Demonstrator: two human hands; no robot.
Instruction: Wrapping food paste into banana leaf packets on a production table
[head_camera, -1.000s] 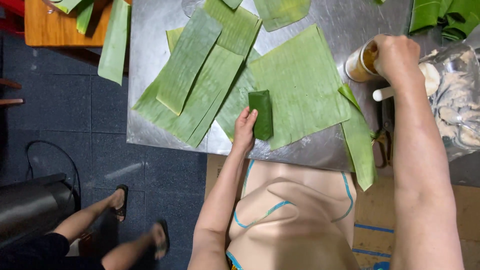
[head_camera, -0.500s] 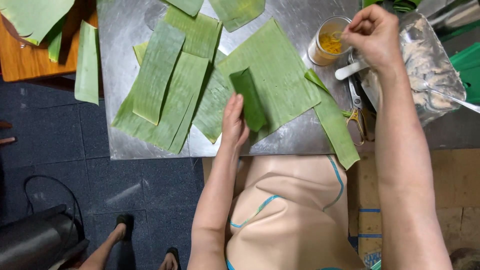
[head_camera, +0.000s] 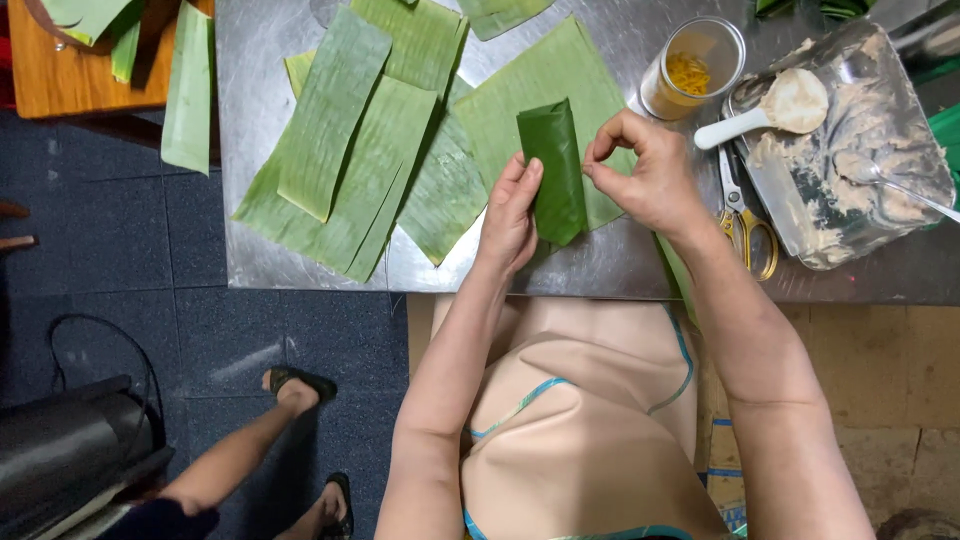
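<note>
A dark green, glossy leaf parcel (head_camera: 555, 170), rolled into a narrow upright packet, lies on a flat leaf (head_camera: 560, 75) near the steel table's front edge (head_camera: 320, 275), with the left hand (head_camera: 510, 215) pressed open along its side, the right hand (head_camera: 645, 175) pinching its other edge, and scissors (head_camera: 742, 215) close beside.

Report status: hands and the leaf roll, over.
Left hand steadies folded leaf parcel; right hand pinches its right edge. Parcel lies on flat banana leaves. Nothing in the way.
</note>
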